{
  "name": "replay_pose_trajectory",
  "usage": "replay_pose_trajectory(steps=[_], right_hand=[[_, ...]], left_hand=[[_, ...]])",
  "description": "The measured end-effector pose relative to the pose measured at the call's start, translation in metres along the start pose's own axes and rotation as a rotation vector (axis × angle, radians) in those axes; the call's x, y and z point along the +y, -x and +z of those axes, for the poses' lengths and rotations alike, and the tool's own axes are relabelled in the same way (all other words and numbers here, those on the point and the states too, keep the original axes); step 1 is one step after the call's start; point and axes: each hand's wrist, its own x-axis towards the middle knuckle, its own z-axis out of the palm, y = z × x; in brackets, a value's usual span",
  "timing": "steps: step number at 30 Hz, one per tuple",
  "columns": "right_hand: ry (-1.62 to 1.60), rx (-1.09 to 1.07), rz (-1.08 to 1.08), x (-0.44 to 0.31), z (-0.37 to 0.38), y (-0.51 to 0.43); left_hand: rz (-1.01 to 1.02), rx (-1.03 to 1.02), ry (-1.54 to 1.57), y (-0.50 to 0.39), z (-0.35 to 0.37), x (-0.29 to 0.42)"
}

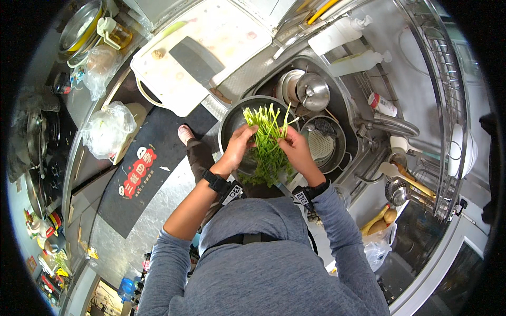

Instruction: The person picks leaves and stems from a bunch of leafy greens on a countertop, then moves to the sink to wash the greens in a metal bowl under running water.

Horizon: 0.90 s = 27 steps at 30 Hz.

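A bunch of leafy green herbs (269,150) with pale cut stems is held over a wide metal pan (231,118) at the sink's left edge. My left hand (239,144) grips the bunch from the left side, its fingertips on the stems. On the other side my right hand (294,148) pinches stems between thumb and fingers. The stem ends point away from me, and the leaves hang towards my body. The bunch hides part of the pan's inside.
Beyond the pan, a cleaver (195,59) lies on a white cutting board (233,35). The sink (344,102) holds stacked metal bowls (314,91) and a pot with a strainer (321,144). A faucet (395,124) and a dish rack (438,98) stand right.
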Motion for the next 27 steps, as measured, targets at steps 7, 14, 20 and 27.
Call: replay_pose_trajectory(steps=[7, 14, 20, 27], right_hand=[[0.133, -0.016, 0.115, -0.011, -0.001, 0.001], [0.210, -0.009, 0.008, -0.023, 0.004, 0.006], [0.470, 0.008, -0.063, -0.038, 0.007, 0.007], [0.856, 0.048, -0.246, -0.040, 0.029, 0.015]], left_hand=[[0.203, -0.083, -0.111, -0.005, 0.007, -0.003], [0.139, -0.057, -0.156, -0.004, 0.000, -0.010], [0.065, -0.072, -0.082, -0.002, 0.004, -0.007], [0.265, -0.126, -0.160, 0.000, 0.016, -0.004]])
